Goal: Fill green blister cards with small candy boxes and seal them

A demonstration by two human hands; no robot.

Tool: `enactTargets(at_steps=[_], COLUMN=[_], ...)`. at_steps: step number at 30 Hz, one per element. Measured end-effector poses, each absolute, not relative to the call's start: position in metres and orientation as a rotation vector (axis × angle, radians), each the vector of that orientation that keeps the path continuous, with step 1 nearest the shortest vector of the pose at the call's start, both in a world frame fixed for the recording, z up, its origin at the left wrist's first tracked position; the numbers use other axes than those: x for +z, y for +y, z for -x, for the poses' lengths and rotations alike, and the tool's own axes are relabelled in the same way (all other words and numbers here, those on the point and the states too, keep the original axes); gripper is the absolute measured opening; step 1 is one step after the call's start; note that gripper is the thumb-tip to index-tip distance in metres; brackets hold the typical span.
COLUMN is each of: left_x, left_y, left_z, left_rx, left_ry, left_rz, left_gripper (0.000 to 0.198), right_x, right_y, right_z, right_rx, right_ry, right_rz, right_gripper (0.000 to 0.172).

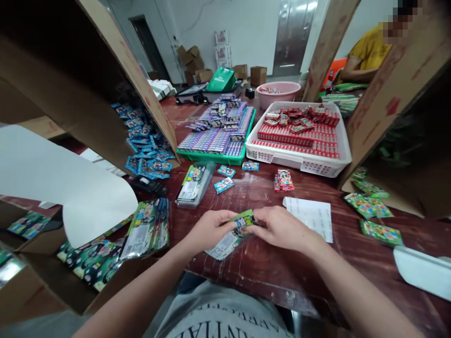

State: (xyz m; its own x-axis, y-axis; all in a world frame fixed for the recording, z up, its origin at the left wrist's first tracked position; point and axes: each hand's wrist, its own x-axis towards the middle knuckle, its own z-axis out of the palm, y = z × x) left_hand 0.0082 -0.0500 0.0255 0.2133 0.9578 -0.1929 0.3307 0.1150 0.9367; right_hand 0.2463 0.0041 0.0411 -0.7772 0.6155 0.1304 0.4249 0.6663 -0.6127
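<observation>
1. Your 2 hands, left hand (210,228) and right hand (280,228), pinch 1 green packet (243,220) between them, just above the counter (268,263), close to your body for control.
2. A clear pouch (225,245) lies under it.
3. The white basket (299,162) and green tray (218,157) sit ahead within reach.

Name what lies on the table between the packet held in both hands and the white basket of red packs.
In the head view, between the green packet and the white basket lies a small stack of red packs on the bare wooden table.
</observation>
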Motion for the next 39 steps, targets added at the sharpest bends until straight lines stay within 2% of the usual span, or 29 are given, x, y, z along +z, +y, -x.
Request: enactTargets(at_steps=[3,4,7,8,10,13,15,19,22,28,31,35,39], left_x=[0.017,0.016,0.012,0.008,-0.003,-0.024,-0.037,-0.051,-0.057,-0.061,-0.059,-0.059,-0.052], left_y=[-0.049,-0.048,-0.041,-0.038,-0.034,-0.032,-0.035,-0.041,-0.045,-0.046,-0.042,-0.038,-0.033], left_z=[-0.002,0.001,0.01,0.012,0.012,0.005,0.001,0.005,0.013,0.022,0.021,0.018,0.027], left_rx=[0.58,0.53,0.58,0.684,0.927,1.124,1.155,1.069,0.99,0.893,0.83,0.828,0.678], left_ry=[1.199,1.177,1.316,1.415,1.57,1.615,1.611,1.471,1.321,1.72,1.755,1.757,1.789], left_rz=[-1.269,-1.24,-1.247,-1.248,-1.19,-1.042,-0.983,-0.992,-1.008,-1.253,-1.328,-1.336,-1.544], left_gripper=[0.059,0.059,0.026,0.025,0.035,0.042,0.041,0.037,0.035,0.028,0.026,0.032,0.045], right_x=[0.049,0.049,0.037,0.029,0.008,-0.023,-0.037,-0.052,-0.061,-0.068,-0.066,-0.064,-0.055], right_y=[0.007,0.008,0.008,0.005,-0.004,-0.022,-0.032,-0.033,-0.027,-0.013,-0.005,-0.001,0.004], right_z=[-0.258,-0.26,-0.252,-0.245,-0.224,-0.182,-0.158,-0.138,-0.14,-0.137,-0.135,-0.134,-0.147], right_rx=[1.204,1.298,1.326,1.262,1.175,1.333,1.34,1.061,0.995,1.064,1.06,0.959,0.986], right_ry=[-2.566,-2.533,-2.252,-2.089,-1.735,-1.508,-1.541,-1.606,-1.664,-1.738,-1.779,-1.839,-1.966], right_rz=[0.612,0.555,0.711,0.856,1.123,1.304,1.408,1.627,1.659,1.642,1.717,1.817,1.838], right_gripper=[0.019,0.02,0.02,0.02,0.031,0.043,0.042,0.04,0.042,0.044,0.044,0.044,0.043])
